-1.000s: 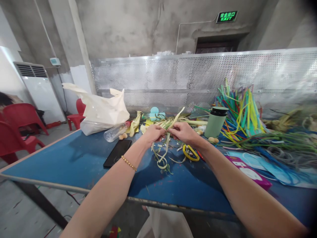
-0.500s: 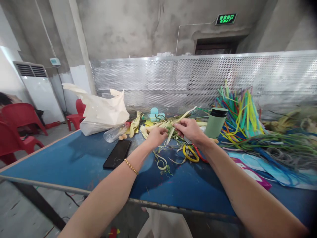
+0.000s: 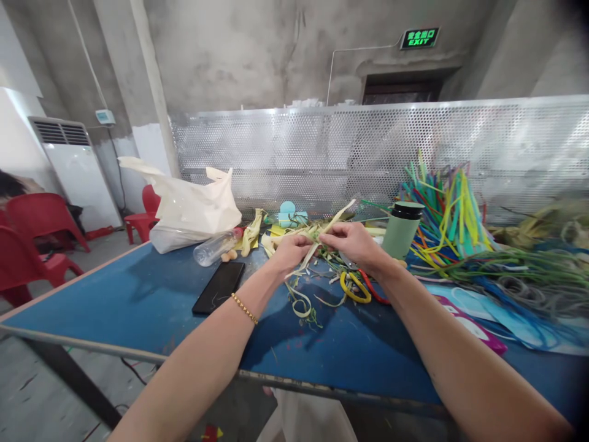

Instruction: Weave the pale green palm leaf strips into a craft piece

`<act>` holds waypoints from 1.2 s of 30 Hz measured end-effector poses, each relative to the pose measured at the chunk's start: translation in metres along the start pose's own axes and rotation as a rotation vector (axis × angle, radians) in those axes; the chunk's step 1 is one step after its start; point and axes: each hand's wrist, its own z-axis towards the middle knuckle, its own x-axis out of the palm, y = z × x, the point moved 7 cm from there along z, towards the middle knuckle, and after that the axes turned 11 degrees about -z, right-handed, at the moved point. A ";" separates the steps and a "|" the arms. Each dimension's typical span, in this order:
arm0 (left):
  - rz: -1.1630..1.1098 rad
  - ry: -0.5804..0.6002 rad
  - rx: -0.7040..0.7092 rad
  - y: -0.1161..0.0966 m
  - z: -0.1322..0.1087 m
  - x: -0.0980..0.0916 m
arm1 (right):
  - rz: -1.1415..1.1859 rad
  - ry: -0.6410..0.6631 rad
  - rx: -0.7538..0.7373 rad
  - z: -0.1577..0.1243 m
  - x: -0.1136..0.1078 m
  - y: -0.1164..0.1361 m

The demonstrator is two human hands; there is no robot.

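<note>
Over a pile of plant scraps (image 3: 324, 263) on the blue table (image 3: 138, 294), my two hands work close together. My left hand (image 3: 294, 250), below a gold bead bracelet (image 3: 243, 308), has its thumb and fingers pinched on a pale green leaf strip (image 3: 341, 213). The same strip passes to my right hand (image 3: 353, 243), whose thumb and forefinger also pinch it. One end of it sticks up between the hands, and another hangs below. Beneath my right wrist lie scissors with yellow (image 3: 355, 288) and red loops, their blades partly hidden. A curled pale strip (image 3: 301, 307) rests nearer me.
On the left are a black phone (image 3: 218, 288), a clear plastic bottle (image 3: 210, 250) and a white plastic bag (image 3: 197, 205). A green flask (image 3: 402, 230) stands by my right hand, before colourful pipe cleaners (image 3: 455, 215). Green and blue cords (image 3: 519, 270) spread at the right.
My hands have drawn slightly closer together, the left one shifting a little right. The strip's raised end has tipped leftward. The pinch of both hands stays.
</note>
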 end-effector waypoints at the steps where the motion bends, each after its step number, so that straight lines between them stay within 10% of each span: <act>1: 0.000 0.004 0.009 -0.001 0.000 0.000 | -0.004 -0.003 -0.011 0.000 -0.001 0.001; 28: -0.009 0.133 -0.049 -0.005 -0.005 0.001 | 0.089 0.000 -0.063 0.001 0.001 0.003; 36: -0.057 0.143 -0.042 -0.004 -0.003 -0.001 | -0.214 -0.192 -0.150 0.003 -0.006 0.004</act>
